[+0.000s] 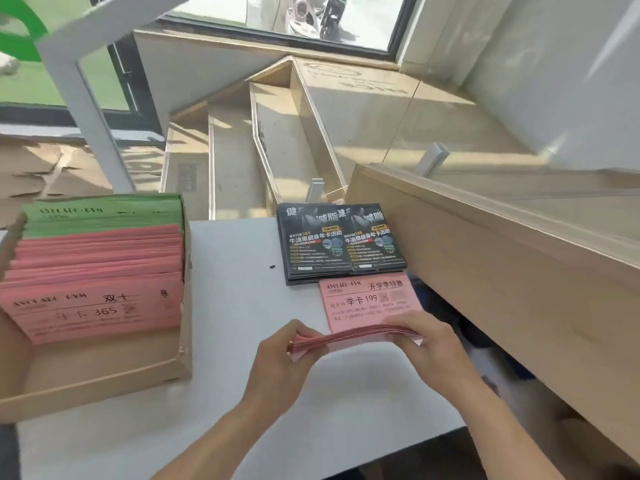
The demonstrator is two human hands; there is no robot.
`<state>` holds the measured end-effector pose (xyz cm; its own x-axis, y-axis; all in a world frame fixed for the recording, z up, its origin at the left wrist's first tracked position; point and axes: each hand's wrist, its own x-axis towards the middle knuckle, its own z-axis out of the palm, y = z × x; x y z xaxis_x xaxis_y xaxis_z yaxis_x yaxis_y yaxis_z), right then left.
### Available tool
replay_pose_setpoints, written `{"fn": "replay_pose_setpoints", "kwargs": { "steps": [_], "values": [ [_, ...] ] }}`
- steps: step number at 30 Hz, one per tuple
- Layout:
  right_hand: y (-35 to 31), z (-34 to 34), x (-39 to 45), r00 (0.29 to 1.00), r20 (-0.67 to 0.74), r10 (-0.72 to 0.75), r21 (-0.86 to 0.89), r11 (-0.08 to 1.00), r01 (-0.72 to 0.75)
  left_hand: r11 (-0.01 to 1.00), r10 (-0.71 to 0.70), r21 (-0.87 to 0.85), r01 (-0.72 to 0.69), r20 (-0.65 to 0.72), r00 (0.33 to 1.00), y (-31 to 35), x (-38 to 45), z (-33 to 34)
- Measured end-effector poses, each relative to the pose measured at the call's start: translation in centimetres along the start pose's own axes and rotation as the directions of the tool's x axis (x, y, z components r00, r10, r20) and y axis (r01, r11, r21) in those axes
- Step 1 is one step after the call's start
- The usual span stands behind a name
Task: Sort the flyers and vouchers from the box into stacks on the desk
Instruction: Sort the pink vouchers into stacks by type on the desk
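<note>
A cardboard box (104,379) on the left of the white desk (235,278) holds upright pink vouchers (97,306) in front and green vouchers (104,211) behind. Two side-by-side stacks of black flyers (343,242) lie at the desk's far right. Just in front of them a pink voucher stack (369,301) lies flat. Above its near edge I hold a bundle of pink vouchers (353,337) edge-on between both hands. My left hand (287,362) grips its left end and my right hand (426,344) grips its right end.
A light wooden counter (502,271) runs along the desk's right side. Wooden boards (263,143) lean beyond the desk's far edge, below a window. Flattened cardboard (45,171) lies at far left. A small dark speck (272,267) sits on the desk.
</note>
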<state>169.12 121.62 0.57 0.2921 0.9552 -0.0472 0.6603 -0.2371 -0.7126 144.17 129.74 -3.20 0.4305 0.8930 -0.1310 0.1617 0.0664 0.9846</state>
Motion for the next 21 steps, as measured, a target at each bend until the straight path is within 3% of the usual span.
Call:
{"fn": "replay_pose_setpoints", "kwargs": {
  "steps": [4, 7, 10, 15, 18, 21],
  "values": [
    [3.4, 0.8, -0.7, 0.995, 0.050, 0.088, 0.086, 0.992, -0.092, 0.997, -0.074, 0.026, 0.073, 0.014, 0.997, -2.1, -1.0, 1.5],
    [5.4, 1.0, -0.8, 0.975, 0.045, 0.219, 0.231, 0.947, -0.223, 0.993, -0.114, 0.023, 0.115, -0.059, 0.992, -2.9, -1.6, 2.2],
    [6.4, 1.5, -0.5, 0.973, 0.104, 0.205, 0.227, 0.948, -0.224, 0.987, -0.157, -0.004, 0.158, -0.179, 0.971, -3.0, -1.3, 3.3],
    [5.7, 0.4, 2.7, 0.952, -0.124, 0.280, 0.406, 0.890, -0.209, 0.990, -0.133, 0.012, 0.143, -0.306, 0.943, -1.1, 2.8, 6.1],
    [6.4, -0.2, 5.5, 0.915, -0.199, 0.351, 0.327, 0.904, -0.276, 0.979, -0.166, 0.064, 0.194, -0.303, 0.938, -0.4, 6.3, 7.6],
    [7.6, 0.2, 7.4, 0.912, -0.229, 0.339, 0.071, 0.941, -0.332, 0.955, -0.217, 0.134, 0.263, -0.287, 0.933, -1.0, 8.5, 8.7]
  ]
}}
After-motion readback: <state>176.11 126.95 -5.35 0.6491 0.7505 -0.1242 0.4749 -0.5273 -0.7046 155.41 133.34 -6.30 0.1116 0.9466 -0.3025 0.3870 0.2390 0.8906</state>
